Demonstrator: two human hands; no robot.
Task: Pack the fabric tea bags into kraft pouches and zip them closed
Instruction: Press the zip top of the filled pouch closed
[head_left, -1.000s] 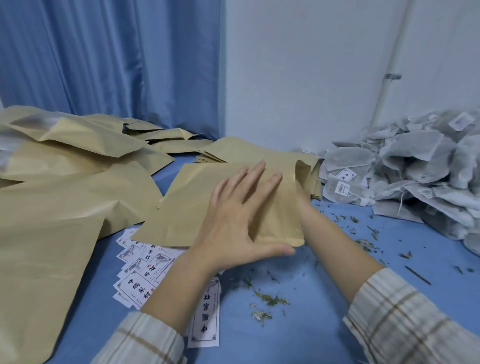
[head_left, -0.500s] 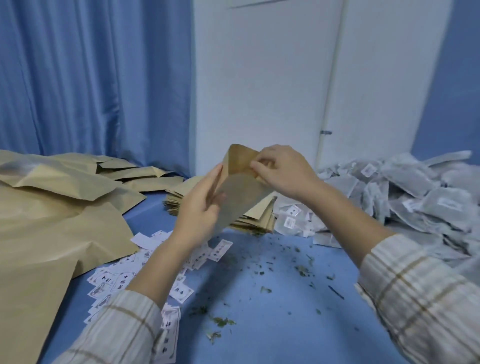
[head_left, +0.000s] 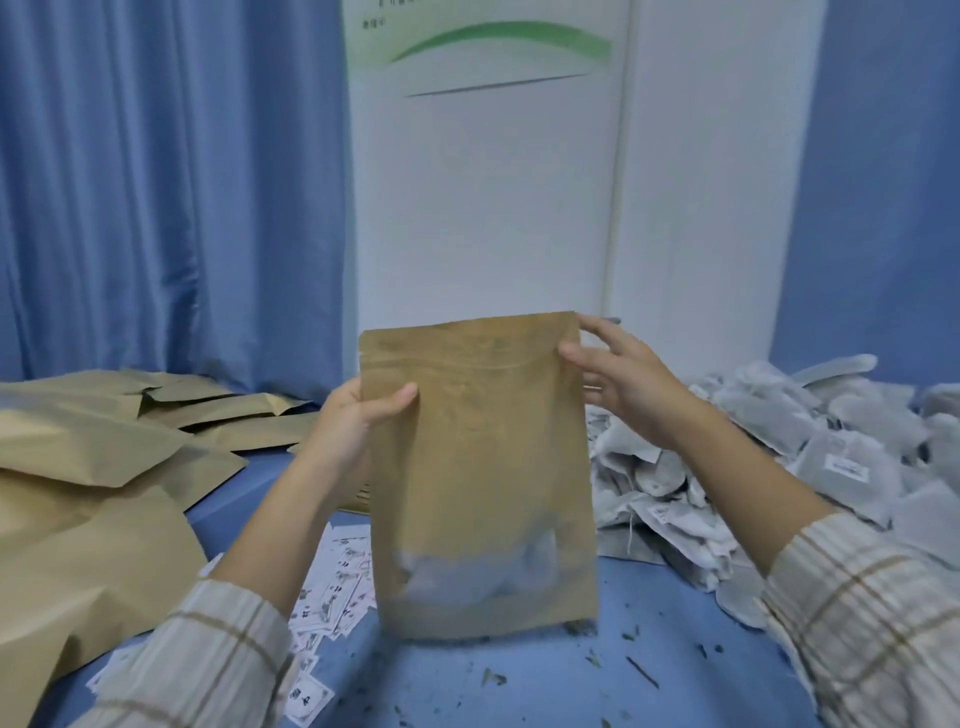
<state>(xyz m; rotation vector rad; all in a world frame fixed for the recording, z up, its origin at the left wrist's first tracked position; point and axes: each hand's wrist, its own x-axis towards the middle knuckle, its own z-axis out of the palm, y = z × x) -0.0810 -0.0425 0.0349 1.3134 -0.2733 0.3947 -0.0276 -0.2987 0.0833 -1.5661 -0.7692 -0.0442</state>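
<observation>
Kraft pouch (head_left: 480, 467) is held upright at centre, above the blue tabletop (head_left: 467, 680), its bottom edge just over the surface or touching it, can't tell which. Zip line runs across near the top; lower part has a hazy window w/ pale shapes showing through, blurred.

Left hand (head_left: 353, 421) grips the pouch's left edge below the zip: thumb on the near face, the other fingers hidden behind. Right hand (head_left: 618, 384) is at the top right corner, thumb & forefinger pinching the edge at abt the zip line, remaining fingers loosely spread behind & beside the pouch. So the pouch sits between both hands, left lower, right higher.

Fabric tea bags (head_left: 810, 447) lie heaped on the right, grey-white w/ small tags, spreading from beside the pouch out to the far right. Flat kraft pouches (head_left: 104, 467) are piled on the left, some overlapping; a few more lie behind the left hand. Small printed labels (head_left: 332, 603) are scattered on the tabletop under the left forearm. Loose tea bits (head_left: 641, 670) dot the near surface. Blue curtain (head_left: 156, 182) hangs far left, white panel behind centre.
</observation>
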